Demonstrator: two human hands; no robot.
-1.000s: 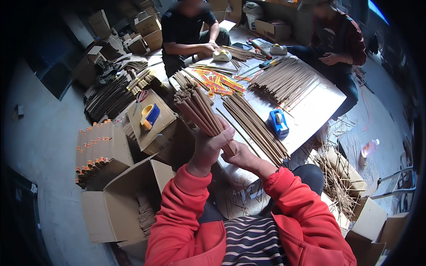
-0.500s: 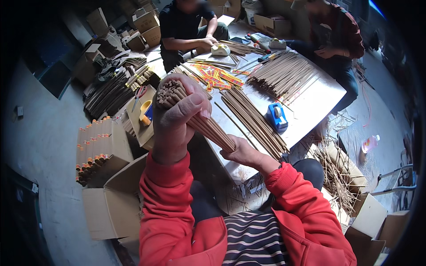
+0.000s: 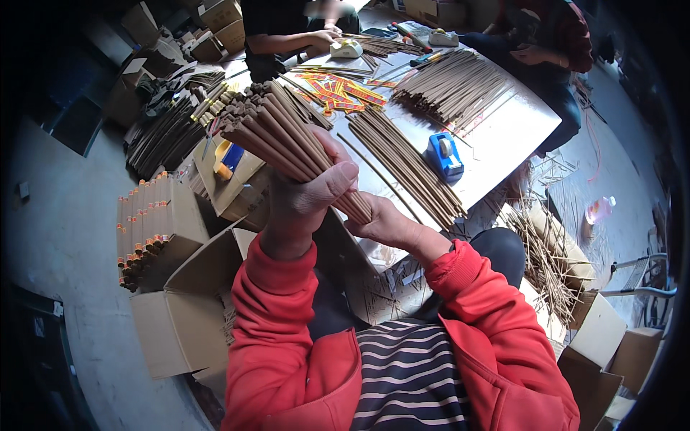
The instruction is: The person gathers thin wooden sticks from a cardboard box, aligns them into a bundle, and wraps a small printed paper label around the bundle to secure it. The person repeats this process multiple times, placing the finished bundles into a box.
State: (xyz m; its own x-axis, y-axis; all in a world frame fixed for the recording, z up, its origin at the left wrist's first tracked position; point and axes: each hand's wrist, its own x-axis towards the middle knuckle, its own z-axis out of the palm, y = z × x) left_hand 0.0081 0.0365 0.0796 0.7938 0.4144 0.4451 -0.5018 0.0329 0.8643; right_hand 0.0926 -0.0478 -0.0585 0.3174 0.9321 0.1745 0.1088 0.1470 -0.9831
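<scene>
Slanting up over the near edge of the counter [image 3: 528, 123], it's the bundle of brown sticks [image 3: 277, 129], flared at its upper end! The left hand [image 3: 305, 197] wraps it below the flare, thumb across the top; the right hand [image 3: 387, 223] closes around the narrow lower end. Looks light and stiff, probably brittle stick by stick (no place for a hard squeeze), and single sticks could slide lengthwise, so middle and foot together seem the sensible hold. Beyond, a row of sticks [image 3: 404, 164] lies near a blue tape dispenser [image 3: 446, 158], yellow-and-red paper strips [image 3: 336, 90] farther off.
</scene>
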